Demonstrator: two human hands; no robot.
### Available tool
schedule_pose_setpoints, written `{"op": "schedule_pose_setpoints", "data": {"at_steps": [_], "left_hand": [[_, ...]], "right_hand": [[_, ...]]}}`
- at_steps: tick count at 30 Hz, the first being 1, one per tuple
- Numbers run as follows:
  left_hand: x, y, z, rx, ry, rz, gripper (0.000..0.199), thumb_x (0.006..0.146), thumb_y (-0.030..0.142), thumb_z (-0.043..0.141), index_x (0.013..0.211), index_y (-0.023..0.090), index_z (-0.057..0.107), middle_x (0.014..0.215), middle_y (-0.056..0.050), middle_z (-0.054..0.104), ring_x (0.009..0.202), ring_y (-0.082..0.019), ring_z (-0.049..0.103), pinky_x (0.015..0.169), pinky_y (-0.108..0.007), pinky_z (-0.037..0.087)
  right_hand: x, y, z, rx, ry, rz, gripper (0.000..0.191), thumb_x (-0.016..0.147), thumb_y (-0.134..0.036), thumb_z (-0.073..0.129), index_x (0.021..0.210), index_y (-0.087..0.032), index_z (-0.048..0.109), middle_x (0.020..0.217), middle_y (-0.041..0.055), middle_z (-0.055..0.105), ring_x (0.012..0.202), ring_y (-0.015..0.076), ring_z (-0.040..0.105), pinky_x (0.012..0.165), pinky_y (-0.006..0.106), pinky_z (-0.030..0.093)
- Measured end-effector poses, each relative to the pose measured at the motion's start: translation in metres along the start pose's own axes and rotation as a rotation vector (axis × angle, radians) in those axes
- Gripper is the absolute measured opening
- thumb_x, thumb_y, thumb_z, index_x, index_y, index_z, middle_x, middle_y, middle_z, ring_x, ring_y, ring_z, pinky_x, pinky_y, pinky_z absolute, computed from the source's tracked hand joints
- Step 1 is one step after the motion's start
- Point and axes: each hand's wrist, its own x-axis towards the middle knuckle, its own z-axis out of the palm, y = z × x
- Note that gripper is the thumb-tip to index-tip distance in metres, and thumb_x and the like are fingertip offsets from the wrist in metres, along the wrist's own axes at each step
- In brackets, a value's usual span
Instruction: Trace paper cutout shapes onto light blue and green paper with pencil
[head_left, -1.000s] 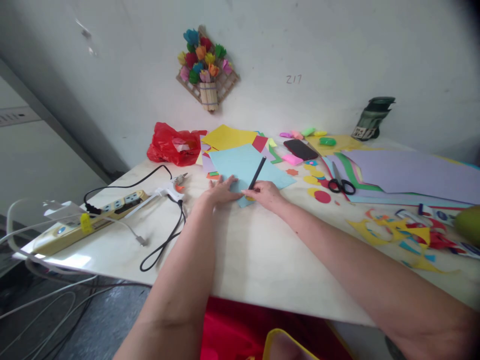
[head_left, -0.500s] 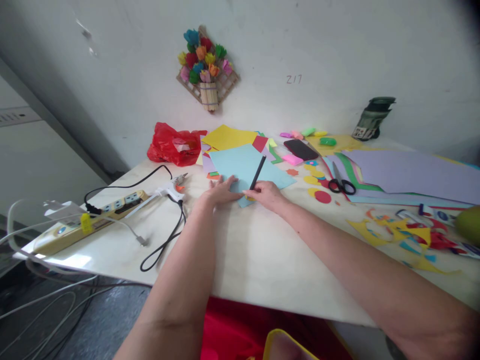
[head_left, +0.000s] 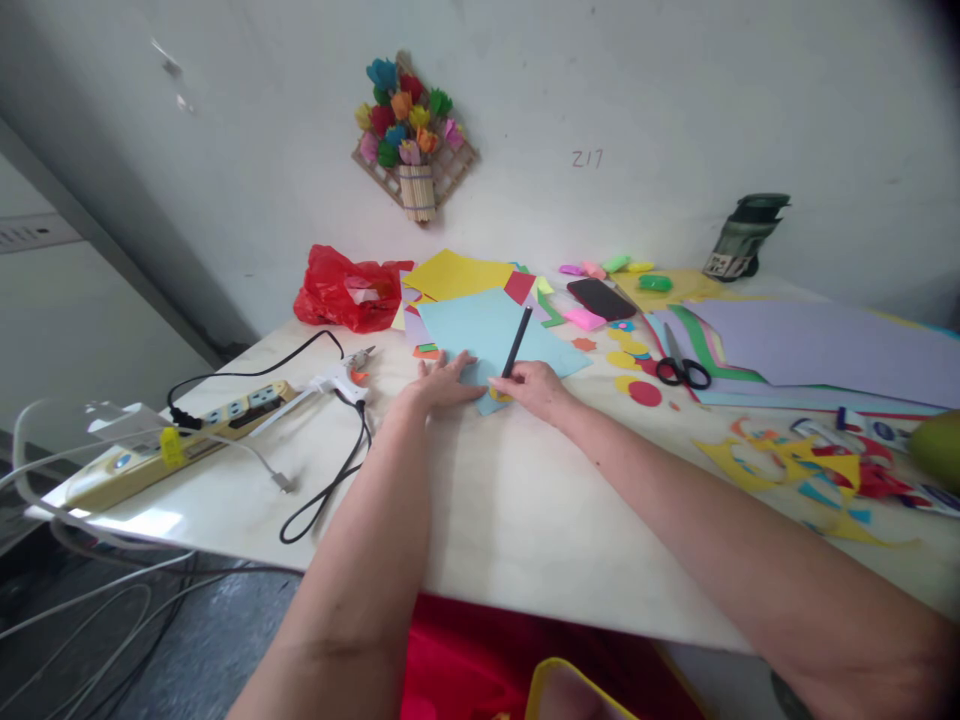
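A light blue sheet of paper [head_left: 480,322] lies on the white table, one corner toward me. My left hand [head_left: 448,383] rests on its lower left part with the fingers spread. In my right hand [head_left: 536,388] a black pen [head_left: 517,341] is gripped, tilted, its upper end pointing up. The pen's tip is hidden by my fingers near the sheet's lower corner. A small yellow piece [head_left: 499,397] shows on the blue paper beside the right hand's fingers. Behind the sheet are yellow paper [head_left: 457,272] and a red piece [head_left: 520,287].
Scissors [head_left: 683,372], paper circles [head_left: 645,393], a phone [head_left: 601,298] and lilac sheets [head_left: 817,340] lie to the right, with scraps [head_left: 832,465] nearer. A glue gun [head_left: 346,383], power strip [head_left: 225,425] and red bag [head_left: 349,290] are on the left. A bottle [head_left: 745,237] stands behind.
The pen and the fingers of my right hand have shifted very slightly. My left hand stays in place on the paper.
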Motion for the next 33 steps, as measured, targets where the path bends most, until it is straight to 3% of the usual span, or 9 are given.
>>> {"op": "schedule_pose_setpoints", "data": {"at_steps": [6,16,33], "left_hand": [[0.002,0.002,-0.001,0.012,-0.049,-0.019,0.069,0.064,0.064,0.032,0.125,0.037,0.012,0.137,0.006,0.007,0.122,-0.027,-0.006,0.092,-0.055,-0.003],[-0.003,0.010,0.005,0.128,0.012,-0.040,0.078,0.062,0.070,0.029,0.128,0.032,0.014,0.137,0.005,0.003,0.120,-0.030,-0.013,0.089,-0.058,-0.009],[-0.009,0.019,0.002,0.141,-0.053,-0.087,0.079,0.062,0.071,0.025,0.129,0.032,0.008,0.137,0.003,-0.005,0.121,-0.029,-0.009,0.089,-0.059,-0.005]], "right_hand": [[0.001,0.005,0.002,0.077,-0.012,0.005,0.033,0.067,-0.046,0.049,0.073,-0.017,0.063,0.063,0.0023,0.063,0.059,0.0110,0.055,0.052,0.019,0.039],[0.005,0.007,0.007,0.040,0.000,-0.004,0.029,0.067,-0.045,0.051,0.075,-0.020,0.064,0.067,0.0012,0.065,0.061,0.0105,0.057,0.053,0.018,0.040],[0.008,0.002,0.003,-0.055,-0.035,-0.001,0.033,0.065,-0.050,0.049,0.073,-0.021,0.064,0.064,0.0006,0.064,0.059,0.0106,0.056,0.051,0.018,0.037]]}}
